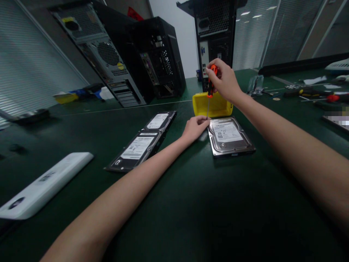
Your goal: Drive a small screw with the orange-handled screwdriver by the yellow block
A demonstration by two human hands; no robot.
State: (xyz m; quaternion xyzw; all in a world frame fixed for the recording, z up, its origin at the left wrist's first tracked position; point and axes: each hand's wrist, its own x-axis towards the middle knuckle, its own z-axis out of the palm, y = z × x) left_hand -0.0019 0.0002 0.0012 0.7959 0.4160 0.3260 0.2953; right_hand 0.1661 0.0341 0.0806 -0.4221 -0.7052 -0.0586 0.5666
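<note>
My right hand is wrapped round the handle of an orange and black screwdriver. Its thin shaft points down, with the tip at the far left corner of a silver hard drive that lies label up on the table. At that same corner, my left hand has its thumb and fingers closed on the drive's edge, close to the screwdriver tip. Any screw there is too small to make out. Just behind the drive stands a yellow plastic tray, tilted up with its open side facing me.
Two more hard drives lie end to end on the left. A white box-like device is nearer me. Computer cases stand at the back. Pliers and other tools lie at the right on the green table.
</note>
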